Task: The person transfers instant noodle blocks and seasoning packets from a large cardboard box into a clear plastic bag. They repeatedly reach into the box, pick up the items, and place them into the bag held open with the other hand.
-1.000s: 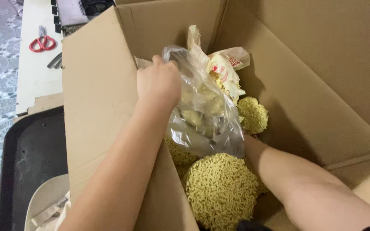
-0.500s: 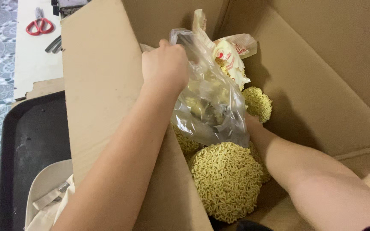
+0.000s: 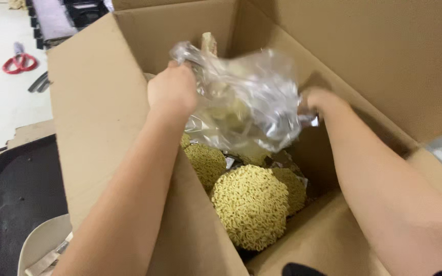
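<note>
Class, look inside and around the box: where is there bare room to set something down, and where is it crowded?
Bare: the white board beside the scissors, and the black tray left of the box. Crowded: the box floor, filled with noodle cakes under the bag held by both hands.

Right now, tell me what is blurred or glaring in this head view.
Head view: the clear bag is motion-smeared with white glare on its folds; the right hand is soft; the left hand and noodle cake are fairly sharp; the box interior is shadowed.
</note>
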`<state>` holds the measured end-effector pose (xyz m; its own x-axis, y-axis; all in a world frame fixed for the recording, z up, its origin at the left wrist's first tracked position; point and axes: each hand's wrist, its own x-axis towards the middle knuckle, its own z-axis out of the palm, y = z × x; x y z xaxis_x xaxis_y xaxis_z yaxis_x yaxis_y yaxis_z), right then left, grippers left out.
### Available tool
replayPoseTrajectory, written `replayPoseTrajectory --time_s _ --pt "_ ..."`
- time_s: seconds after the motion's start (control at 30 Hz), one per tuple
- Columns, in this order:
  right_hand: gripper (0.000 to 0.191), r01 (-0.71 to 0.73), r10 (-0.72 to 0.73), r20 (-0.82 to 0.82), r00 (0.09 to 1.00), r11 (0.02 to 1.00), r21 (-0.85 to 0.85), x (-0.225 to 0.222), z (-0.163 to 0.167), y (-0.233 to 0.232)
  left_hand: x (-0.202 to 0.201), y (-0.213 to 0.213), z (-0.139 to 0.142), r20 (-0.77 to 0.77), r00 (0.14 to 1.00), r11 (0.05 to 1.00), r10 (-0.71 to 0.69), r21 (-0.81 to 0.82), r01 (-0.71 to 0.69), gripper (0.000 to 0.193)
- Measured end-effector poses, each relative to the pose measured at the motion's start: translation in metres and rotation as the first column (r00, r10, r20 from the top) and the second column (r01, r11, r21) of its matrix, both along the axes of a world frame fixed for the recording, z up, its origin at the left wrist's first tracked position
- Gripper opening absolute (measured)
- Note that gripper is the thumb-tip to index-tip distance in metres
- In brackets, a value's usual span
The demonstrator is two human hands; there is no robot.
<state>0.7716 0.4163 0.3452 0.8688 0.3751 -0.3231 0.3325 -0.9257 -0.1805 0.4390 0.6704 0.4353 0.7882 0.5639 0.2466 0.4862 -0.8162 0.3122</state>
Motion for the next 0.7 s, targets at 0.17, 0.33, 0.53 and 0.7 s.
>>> replayPoseTrajectory --time_s 0.17,0.33,0.53,0.7 --pt "0.039 0.217 -0.328 0.161 0.931 0.850 0.481 -0.048 0.091 -0.006 0.002 0.000 -0.005 0.032 0.999 0.999 0.023 0.032 -0.024 0.038" --pt "0.034 -0.026 -0.278 0.151 0.949 0.408 0.913 -0.097 0.114 -0.019 0.006 0.002 -0.012 -0.077 0.997 1.000 0.019 0.023 -0.017 0.034" --pt "0.032 0.071 -0.052 -0.074 0.996 -0.053 0.996 -0.108 0.132 -0.022 0.015 0.002 -0.019 -0.219 0.975 0.994 -0.050 0.089 0.070 0.037" --pt "0.033 0.178 0.110 -0.154 0.982 -0.261 0.949 -0.122 0.142 -0.007 0.020 0.001 -0.022 -0.236 0.962 0.990 -0.141 -0.003 0.144 0.038"
